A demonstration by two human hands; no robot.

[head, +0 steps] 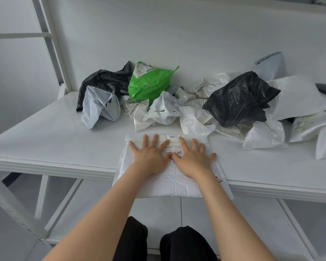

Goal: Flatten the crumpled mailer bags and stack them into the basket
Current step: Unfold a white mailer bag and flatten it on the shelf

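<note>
The left hand [151,155] and right hand [193,159] lie flat on the mailer [173,183], fingers spread and thumbs nearly touching, pressing it and gripping nothing. The mailer's near end overhangs the table [55,132] edge. Beyond the mailer's far edge, a narrow strip of tabletop separates it from the crumpled pile [239,98].

Digits "4003" on label [199,89] of crumpled white bag [217,81]; remaining print too small to read.
</note>
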